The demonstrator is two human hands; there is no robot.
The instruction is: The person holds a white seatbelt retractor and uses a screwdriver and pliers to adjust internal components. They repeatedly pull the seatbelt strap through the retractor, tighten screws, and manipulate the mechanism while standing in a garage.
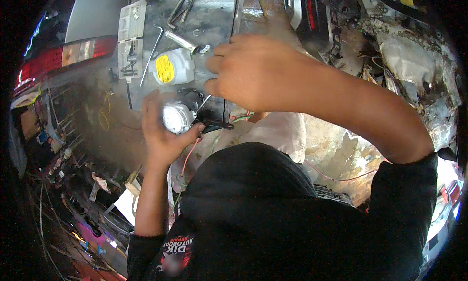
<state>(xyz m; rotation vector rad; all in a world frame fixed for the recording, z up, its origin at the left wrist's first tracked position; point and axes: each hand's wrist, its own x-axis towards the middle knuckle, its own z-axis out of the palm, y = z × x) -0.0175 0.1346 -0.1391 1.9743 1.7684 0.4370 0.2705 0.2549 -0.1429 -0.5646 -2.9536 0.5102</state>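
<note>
black fabric of the person's shirt (312, 232) fills the lower part of the view, nearest the camera. the two hands are apart from each other. the left hand (161, 130) is wrapped around a small round motor-like unit (178, 118), its silvery face tilted up, near the close end of a grey panel (214, 18). the right hand (239, 74) is curled closed, and a thin metal shaft (204, 103) sticks out below its fingers, slanting toward the dark end of the unit; whether the tip touches it i cannot tell. beside the unit a black bracket (218, 126) juts out to the right, and a pink wire (190, 156) runs down from near the left thumb. farther out on the panel lie a pale grey plastic cover (185, 69) with a yellow label (165, 69), a shiny metal tube (180, 41), small metal bits (205, 49), a thin hooked rod (152, 57), a clear compartment case (131, 18) and two bent metal tools (177, 9). off to the left is a red and white tail light (78, 52).
</note>
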